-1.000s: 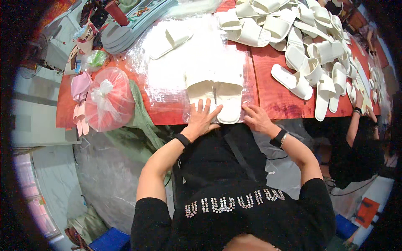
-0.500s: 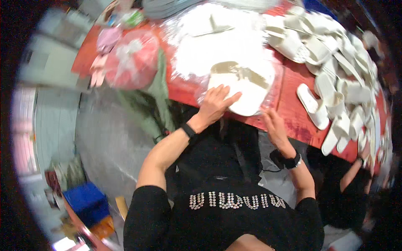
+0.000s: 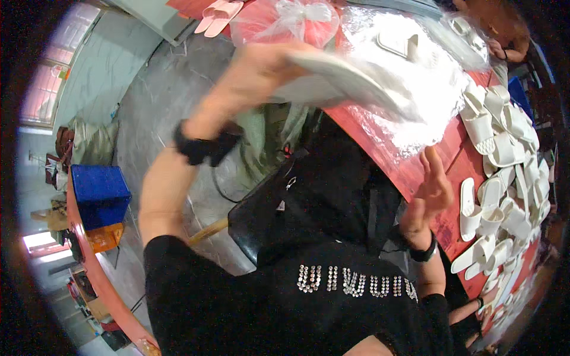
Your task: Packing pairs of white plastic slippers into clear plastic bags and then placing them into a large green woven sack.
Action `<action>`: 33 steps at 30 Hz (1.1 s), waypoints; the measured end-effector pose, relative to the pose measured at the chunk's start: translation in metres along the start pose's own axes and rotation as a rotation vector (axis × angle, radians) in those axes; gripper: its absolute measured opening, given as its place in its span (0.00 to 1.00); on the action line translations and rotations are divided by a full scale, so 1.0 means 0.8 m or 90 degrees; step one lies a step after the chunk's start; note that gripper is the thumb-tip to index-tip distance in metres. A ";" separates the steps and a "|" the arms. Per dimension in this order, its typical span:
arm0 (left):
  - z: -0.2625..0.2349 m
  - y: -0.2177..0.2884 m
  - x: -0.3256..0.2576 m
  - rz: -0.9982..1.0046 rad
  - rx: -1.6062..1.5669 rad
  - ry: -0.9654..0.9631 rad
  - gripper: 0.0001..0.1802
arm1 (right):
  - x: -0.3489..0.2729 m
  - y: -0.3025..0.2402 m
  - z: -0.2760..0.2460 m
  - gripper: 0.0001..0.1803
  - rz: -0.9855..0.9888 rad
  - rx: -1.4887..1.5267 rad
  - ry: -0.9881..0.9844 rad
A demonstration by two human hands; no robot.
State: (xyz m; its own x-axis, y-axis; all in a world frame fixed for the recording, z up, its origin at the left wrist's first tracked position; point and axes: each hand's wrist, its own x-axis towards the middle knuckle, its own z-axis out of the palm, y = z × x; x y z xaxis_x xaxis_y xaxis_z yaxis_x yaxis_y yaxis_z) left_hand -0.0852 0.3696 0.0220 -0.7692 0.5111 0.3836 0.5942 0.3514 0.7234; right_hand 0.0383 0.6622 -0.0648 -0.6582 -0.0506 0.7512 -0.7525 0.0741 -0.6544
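My left hand [image 3: 255, 74] is raised at the left of the red table [image 3: 407, 172], closed round the end of white slippers [image 3: 350, 83]. Motion smears them; they look like a pair, but I cannot tell for sure. Their far ends reach over a shiny heap of clear plastic bags [image 3: 415, 115]. By the table's front edge, my right hand [image 3: 430, 196] is empty, fingers spread and pointing up. On the bags lies a single white slipper [image 3: 398, 46].
Many white slippers [image 3: 504, 148] are piled along the table's right side. Pink slippers [image 3: 219, 15] and a red bundle under white mesh [image 3: 291, 24] sit at the far left end. Another person's hand [image 3: 497, 48] shows at upper right; a blue bin [image 3: 100, 193] stands left.
My left hand, earlier resting on white slippers on the table, has lifted slippers up and leftward. My right hand stays near the edge, fingers now spread. The view has swung left.
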 end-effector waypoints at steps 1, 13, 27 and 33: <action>-0.053 -0.001 -0.018 -0.174 0.100 -0.063 0.12 | 0.000 0.003 0.021 0.22 0.025 -0.034 -0.026; -0.117 -0.223 -0.198 -0.606 -0.087 0.061 0.15 | -0.057 0.182 0.253 0.16 0.041 -0.432 -0.580; 0.134 -0.442 -0.219 -0.793 -0.062 0.408 0.17 | -0.023 0.245 0.252 0.22 0.073 -0.667 -0.923; 0.063 -0.440 -0.286 -0.915 0.339 0.503 0.13 | -0.035 0.266 0.244 0.15 -0.047 -0.814 -0.928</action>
State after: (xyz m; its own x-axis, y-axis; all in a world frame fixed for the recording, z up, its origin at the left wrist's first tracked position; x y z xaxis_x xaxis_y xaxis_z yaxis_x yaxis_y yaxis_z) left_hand -0.1069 0.1687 -0.3495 -0.5353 -0.8421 -0.0649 -0.7382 0.4291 0.5206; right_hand -0.1080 0.4847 -0.2420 -0.6486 -0.6957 -0.3087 -0.7598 0.5677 0.3169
